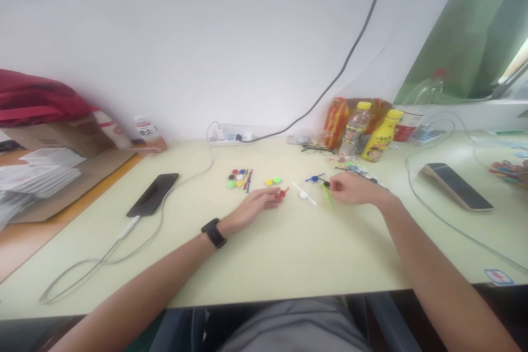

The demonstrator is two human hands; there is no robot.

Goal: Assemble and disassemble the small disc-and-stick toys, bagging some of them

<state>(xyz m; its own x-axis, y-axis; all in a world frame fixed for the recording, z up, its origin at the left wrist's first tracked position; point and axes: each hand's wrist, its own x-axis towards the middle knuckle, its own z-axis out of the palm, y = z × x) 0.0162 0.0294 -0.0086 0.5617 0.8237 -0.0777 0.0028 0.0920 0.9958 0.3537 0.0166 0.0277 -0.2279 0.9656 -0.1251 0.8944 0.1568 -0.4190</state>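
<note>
My left hand (258,202) lies on the pale table with its fingers pinched on a small red plastic piece (281,193); a black watch (213,232) is on that wrist. My right hand (350,188) is closed around a green stick (328,196) tipped with a small black disc (326,183). Between the hands lie a white stick with a disc (304,193) and a blue one (315,178). Left of these sit two yellow and green discs (273,180) and a cluster of coloured discs and sticks (240,179).
A black phone (153,193) lies at the left on a white charging cable (124,236). Another phone (457,185) lies at the right. Bottles and snack bags (367,124) stand at the back, beside a power strip (231,136). Boxes and papers (45,170) fill the left.
</note>
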